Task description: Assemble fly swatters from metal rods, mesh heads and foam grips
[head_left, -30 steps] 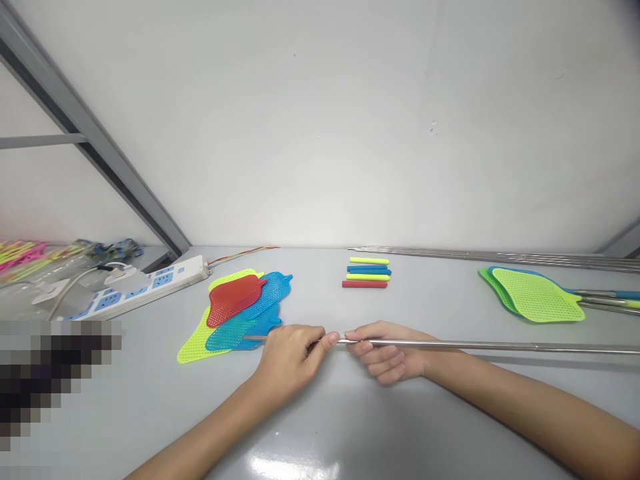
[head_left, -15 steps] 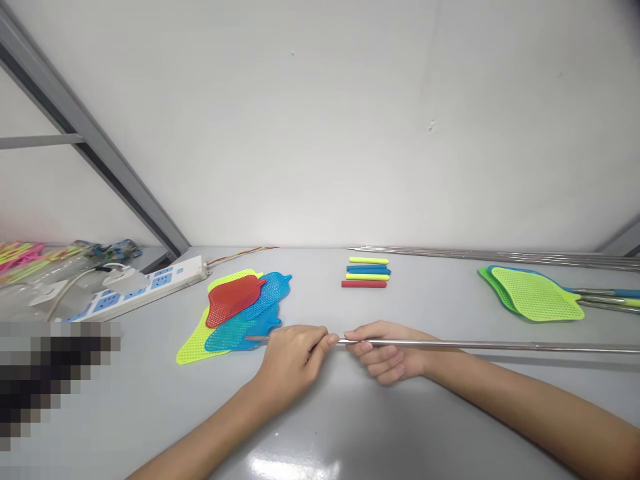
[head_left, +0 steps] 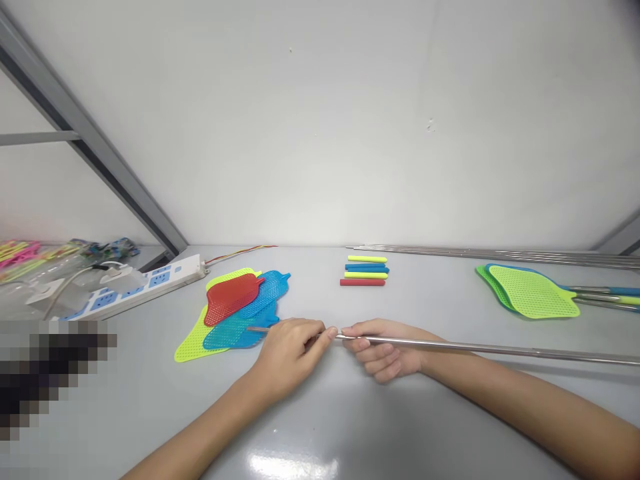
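A long thin metal rod [head_left: 480,347] runs across the view from the fly swatter heads at left out past the right edge. My left hand [head_left: 295,350] is closed over it near its left end, palm down. Close beside, my right hand [head_left: 383,350] grips the same rod from below, with thumb and forefinger pinched on it. The rod's left tip shows over a blue fly swatter head [head_left: 240,330]. A red fly swatter head [head_left: 233,298] lies on top of that pile, with yellow and blue ones around it. The rod part under my left fingers is hidden.
Several coloured plastic tubes [head_left: 364,283] lie in a stack at the back middle. Swatters with rods attached [head_left: 537,293] rest at right. Bare metal rods [head_left: 500,256] lie along the wall. A white power strip [head_left: 150,288] with plugs sits at left, beside bagged items.
The rod has tilted slightly: its left end is a little higher and its right end lower. Both hands keep their hold and have barely moved.
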`<action>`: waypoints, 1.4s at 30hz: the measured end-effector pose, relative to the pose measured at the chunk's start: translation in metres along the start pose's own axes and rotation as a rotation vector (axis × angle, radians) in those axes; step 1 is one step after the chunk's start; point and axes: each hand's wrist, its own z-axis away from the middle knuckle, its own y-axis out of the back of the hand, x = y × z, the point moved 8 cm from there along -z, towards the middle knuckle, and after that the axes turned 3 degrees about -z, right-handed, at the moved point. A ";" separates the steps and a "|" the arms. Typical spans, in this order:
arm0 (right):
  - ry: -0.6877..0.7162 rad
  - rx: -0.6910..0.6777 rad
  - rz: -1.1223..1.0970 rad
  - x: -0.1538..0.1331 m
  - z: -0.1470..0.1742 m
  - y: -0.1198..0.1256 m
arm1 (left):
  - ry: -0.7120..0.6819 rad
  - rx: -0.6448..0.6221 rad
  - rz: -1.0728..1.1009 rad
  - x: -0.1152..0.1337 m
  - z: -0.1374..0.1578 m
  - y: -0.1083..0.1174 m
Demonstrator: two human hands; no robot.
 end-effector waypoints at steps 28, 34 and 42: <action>0.062 -0.061 -0.022 -0.007 0.003 0.001 | 0.182 0.221 -0.082 -0.037 0.000 0.053; 0.073 -0.065 -0.021 -0.007 0.002 -0.001 | 0.208 0.260 -0.067 -0.046 0.002 0.056; 0.089 -0.052 -0.013 -0.008 0.003 -0.001 | 0.324 0.326 0.063 -0.066 0.007 0.069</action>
